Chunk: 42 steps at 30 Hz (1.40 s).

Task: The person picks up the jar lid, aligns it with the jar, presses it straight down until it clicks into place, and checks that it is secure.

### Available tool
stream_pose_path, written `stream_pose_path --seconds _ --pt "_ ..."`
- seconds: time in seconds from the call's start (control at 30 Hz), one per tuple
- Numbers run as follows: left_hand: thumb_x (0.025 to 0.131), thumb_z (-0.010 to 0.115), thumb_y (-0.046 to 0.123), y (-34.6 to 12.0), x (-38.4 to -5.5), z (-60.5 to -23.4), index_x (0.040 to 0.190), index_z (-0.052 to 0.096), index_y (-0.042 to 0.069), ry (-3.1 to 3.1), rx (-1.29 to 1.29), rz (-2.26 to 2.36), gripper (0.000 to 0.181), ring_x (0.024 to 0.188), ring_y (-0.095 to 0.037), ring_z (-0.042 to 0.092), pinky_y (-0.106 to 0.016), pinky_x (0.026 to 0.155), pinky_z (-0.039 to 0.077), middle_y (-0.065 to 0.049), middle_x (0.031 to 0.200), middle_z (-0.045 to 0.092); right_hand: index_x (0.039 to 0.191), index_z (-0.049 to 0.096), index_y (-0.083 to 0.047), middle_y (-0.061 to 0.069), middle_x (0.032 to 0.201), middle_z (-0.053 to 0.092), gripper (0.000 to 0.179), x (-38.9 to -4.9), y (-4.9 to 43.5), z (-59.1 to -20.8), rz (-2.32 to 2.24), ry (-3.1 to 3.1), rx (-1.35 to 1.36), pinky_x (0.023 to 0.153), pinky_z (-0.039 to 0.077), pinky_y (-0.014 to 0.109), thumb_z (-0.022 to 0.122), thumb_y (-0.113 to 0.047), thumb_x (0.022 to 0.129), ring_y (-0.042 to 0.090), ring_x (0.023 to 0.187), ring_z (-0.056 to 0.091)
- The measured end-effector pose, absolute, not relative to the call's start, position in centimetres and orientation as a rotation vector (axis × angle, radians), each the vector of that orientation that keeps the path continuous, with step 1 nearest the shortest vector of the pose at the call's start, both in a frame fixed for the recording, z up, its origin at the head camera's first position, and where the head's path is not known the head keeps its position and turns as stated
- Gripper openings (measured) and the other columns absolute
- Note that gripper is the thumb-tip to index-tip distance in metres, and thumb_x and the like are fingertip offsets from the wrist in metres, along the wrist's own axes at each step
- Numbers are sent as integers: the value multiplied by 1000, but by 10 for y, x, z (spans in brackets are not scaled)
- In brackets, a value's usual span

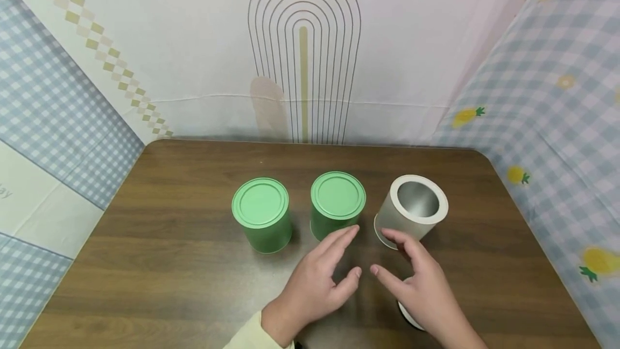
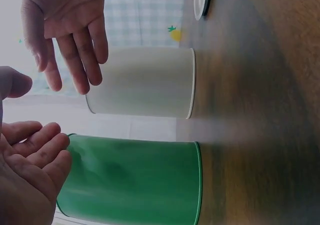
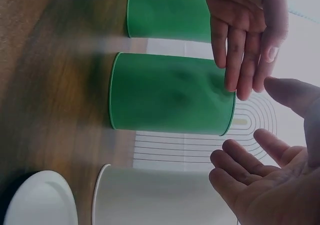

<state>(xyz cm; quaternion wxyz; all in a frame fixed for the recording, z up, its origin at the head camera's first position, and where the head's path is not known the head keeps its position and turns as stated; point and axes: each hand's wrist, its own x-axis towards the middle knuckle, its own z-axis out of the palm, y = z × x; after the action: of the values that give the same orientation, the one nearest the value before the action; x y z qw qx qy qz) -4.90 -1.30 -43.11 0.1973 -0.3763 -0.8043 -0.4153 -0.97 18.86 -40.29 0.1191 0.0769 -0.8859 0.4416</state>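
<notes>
Head: L hand (image 1: 317,281) & R hand (image 1: 420,279) over table (image 1: 184,295), thumbs apart from relaxed fingers, nothing held. L green tin (image 1: 262,217) & mid green tin (image 1: 336,203) both lidded, so prob. done. White tin (image 1: 401,222) open-topped, so prob. unfinished; round white lid (image 1: 409,315) off, mostly hidden by R hand.

L wrist: L fingers nr mid green tin; contact can't tell.

R wrist: lid on table, nr white tin, not touching; R fingers uncurled.
</notes>
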Motion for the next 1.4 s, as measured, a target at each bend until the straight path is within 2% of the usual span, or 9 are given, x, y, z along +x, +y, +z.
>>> stream_pose_path --seconds 0.23,0.43,0.63,0.9,0.97,1.2,1.4 --pt "86 68 15 -12 -48 -434 148 46 4 -2336 -1042 -1165 66 126 -16 59 -29 102 50 -7 143 55 131 61 -16 4 128 64 61 -6 189 -406 1270 -2576 258 101 33 3 86 -8 77 25 121 59" --pt "87 70 17 -9 -46 -436 152 42 5 -2431 -1051 -1243 72 134 -17 52 -33 106 47 -8 151 49 139 58 -21 0 134 62 62 -3 194 -407 1226 -2629 260 101 34 3 83 -14 83 17 122 58" --pt "89 69 20 -6 -42 -438 152 40 3 -2499 -1068 -1267 72 140 -17 46 -34 109 44 -9 155 44 140 58 -19 -1 136 62 63 1 198 -407 1190 -2661 242 98 35 2 84 -18 82 22 121 60" --pt "89 70 21 -2 -41 -442 153 39 5 -2516 -1082 -1232 73 137 -16 48 -31 108 45 -7 155 45 138 59 -14 -2 135 63 74 7 205 -415 1142 -2723 215 94 35 1 91 -29 73 28 119 63" --pt "89 70 21 -2 -41 -443 154 39 7 -2523 -1080 -1208 73 136 -15 50 -30 107 45 -6 153 46 138 59 -14 -3 135 63 75 9 208 -417 1118 -2728 231 94 36 2 92 -28 72 25 118 63" --pt "90 71 27 0 -39 -445 152 41 7 -2582 -1096 -1148 72 133 -15 53 -30 106 47 -5 149 51 139 59 -16 -3 135 62 78 14 215 -423 1084 -2720 254 95 34 1 93 -26 69 2 121 56" --pt "90 73 32 2 -38 -446 152 40 6 -2652 -1117 -1140 76 135 -14 50 -29 108 44 -4 151 48 139 59 -16 -1 136 62 79 16 219 -427 1047 -2705 277 95 32 0 94 -25 68 -3 122 53"
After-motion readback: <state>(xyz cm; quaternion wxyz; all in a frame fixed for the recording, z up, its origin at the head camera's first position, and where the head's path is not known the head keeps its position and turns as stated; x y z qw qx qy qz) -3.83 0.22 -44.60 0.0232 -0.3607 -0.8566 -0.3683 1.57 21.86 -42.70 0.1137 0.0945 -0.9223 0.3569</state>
